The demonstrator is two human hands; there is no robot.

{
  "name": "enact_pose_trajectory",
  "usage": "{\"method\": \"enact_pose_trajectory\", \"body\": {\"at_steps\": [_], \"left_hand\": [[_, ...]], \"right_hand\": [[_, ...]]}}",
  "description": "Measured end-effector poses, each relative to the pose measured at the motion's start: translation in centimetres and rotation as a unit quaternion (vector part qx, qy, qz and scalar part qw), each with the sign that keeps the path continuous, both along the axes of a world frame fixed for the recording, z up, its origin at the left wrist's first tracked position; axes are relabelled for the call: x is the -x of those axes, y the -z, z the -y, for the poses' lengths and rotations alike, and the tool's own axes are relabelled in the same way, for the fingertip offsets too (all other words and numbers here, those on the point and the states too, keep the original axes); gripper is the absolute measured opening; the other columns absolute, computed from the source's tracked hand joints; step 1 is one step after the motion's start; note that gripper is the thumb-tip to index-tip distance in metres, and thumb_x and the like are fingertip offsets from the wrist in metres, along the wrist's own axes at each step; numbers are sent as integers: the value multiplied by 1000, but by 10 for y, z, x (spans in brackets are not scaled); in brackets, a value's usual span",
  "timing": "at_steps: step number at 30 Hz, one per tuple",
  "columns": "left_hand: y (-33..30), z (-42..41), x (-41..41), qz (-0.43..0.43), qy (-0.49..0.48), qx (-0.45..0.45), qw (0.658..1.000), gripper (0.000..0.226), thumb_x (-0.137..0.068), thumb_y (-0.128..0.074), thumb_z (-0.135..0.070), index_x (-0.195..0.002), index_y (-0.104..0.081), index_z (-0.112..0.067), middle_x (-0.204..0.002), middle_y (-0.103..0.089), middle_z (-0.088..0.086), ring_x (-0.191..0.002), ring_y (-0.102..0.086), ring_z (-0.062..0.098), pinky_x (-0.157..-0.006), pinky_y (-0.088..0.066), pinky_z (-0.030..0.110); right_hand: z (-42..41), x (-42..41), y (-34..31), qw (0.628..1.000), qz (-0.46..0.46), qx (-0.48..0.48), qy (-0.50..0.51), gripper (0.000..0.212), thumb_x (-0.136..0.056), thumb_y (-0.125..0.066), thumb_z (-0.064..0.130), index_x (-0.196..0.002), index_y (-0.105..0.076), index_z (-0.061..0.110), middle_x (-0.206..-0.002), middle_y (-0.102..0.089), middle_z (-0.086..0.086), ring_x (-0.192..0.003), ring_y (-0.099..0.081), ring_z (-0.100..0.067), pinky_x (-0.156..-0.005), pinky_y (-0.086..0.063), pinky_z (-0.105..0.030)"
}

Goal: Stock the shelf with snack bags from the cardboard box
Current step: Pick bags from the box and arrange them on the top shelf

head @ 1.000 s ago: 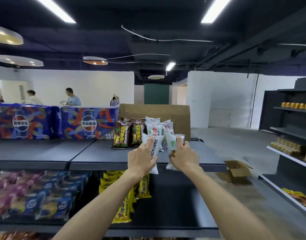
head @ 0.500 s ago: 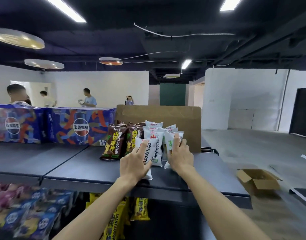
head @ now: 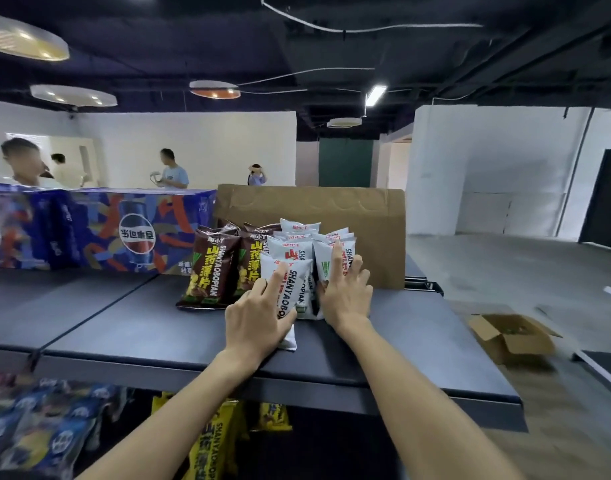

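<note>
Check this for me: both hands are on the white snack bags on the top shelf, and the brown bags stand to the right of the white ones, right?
Not quite. In the head view the brown bags stand to the left of the white snack bags, not the right. Both the left hand and the right hand are on the white bags on the top shelf.

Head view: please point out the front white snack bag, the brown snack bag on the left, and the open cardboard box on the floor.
Front white snack bag (head: pixel 299 289), head view, printed face.
Brown snack bag (head: pixel 210 268), head view, front centre.
Open cardboard box (head: pixel 529 344), head view, right side wall.

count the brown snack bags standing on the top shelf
2 show their fronts: one brown bag at the row's left end, another beside it against the white bags. Tops peeking behind suggest more, hidden.
</note>
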State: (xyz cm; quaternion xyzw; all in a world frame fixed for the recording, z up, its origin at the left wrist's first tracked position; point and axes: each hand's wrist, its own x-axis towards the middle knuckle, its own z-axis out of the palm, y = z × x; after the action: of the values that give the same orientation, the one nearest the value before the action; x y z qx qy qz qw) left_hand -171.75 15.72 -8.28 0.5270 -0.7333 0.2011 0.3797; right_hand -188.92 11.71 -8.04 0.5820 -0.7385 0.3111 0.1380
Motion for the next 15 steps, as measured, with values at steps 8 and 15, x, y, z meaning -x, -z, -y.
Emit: {"method": "enact_pose_trajectory", "body": {"at_steps": [8, 15], "left_hand": [[3, 0, -2, -4, -2, 7, 1000, 80, -75, -71, -52, -144, -35, -31, -92, -62, -2, -65, -65, 23, -45, -46, 29], [-3, -2, 4, -5, 27, 19, 999, 72, -82, -65, -55, -143, -38, -27, -96, -62, 1, -69, -65, 22, -42, -48, 29]], "right_hand": [[-11, -3, -3, 999, 19, -36, -11, 90, -92, -48, 51, -152, 16, 32, -153, -4, -19, -122, -31, -40, -98, -37, -51], [-41, 15, -6, 994, 30, -82, -64, 80, -92, -36, 53, -152, 15, 40, -162, 11, -5, -140, -20, -38, -107, -30, -54]]}}
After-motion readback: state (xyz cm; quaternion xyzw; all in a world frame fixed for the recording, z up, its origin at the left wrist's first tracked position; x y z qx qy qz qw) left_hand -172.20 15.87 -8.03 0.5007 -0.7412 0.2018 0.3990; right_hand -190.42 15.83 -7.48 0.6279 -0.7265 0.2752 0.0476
